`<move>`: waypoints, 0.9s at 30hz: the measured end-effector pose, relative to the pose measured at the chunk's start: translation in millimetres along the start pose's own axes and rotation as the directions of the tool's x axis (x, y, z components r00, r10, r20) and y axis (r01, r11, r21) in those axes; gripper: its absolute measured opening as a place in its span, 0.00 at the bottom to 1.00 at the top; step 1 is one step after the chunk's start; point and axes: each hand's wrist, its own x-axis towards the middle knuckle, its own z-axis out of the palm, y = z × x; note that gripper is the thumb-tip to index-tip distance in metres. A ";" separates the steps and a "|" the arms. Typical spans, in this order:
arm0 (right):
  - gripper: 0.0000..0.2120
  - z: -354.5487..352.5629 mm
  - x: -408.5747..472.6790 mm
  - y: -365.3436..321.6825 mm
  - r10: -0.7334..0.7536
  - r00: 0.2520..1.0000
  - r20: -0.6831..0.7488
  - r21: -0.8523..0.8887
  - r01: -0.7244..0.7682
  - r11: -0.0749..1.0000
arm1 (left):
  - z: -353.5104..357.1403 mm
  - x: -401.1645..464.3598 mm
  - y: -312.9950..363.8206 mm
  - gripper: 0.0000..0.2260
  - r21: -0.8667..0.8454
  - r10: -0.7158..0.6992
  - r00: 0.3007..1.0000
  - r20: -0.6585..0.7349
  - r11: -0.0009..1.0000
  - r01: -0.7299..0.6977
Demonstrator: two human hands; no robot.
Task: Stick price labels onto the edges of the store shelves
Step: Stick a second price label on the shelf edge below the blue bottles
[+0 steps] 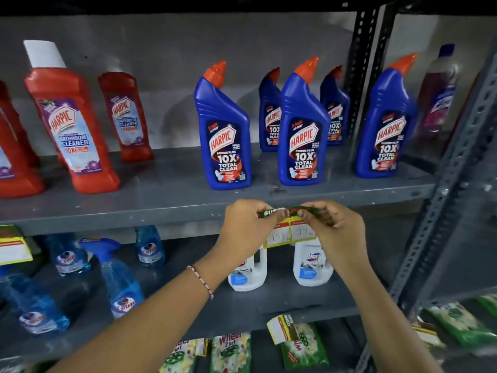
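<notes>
A price label (290,232) with a green top strip, yellow border and two white price boxes hangs against the front edge of the grey shelf (134,214), below the blue Harpic bottles (224,135). My left hand (247,227) pinches the label's top left corner. My right hand (330,224) pinches its top right corner. Both hands hold the green strip at the level of the shelf edge. The lower part of the label dangles in front of two white Domex bottles (312,265).
Red Harpic bottles (72,130) stand at the left of the same shelf. Blue Colin spray bottles (121,278) fill the shelf below. Other labels hang at the left edge (13,246) and on the lower shelf (281,329). A perforated steel upright (441,211) stands at the right.
</notes>
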 end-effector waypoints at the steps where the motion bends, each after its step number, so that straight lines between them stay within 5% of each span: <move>1: 0.12 0.0 1.0 1.6 -0.005 1.000 -0.016 0.013 0.005 1.000 | 3.2 0.5 1.3 0.11 0.009 0.002 1.000 -0.017 1.000 -0.002; 16: 0.08 0.6 11.3 15.0 -0.022 0.984 -0.179 -0.018 0.020 1.000 | 14.5 3.2 15.1 0.13 0.266 0.129 0.986 -0.108 0.959 -0.096; 27: 0.09 -9.3 18.4 24.7 -0.063 0.943 -0.327 -0.119 0.025 0.993 | -6.0 -3.5 7.3 0.24 0.349 0.006 0.994 -0.110 0.936 0.033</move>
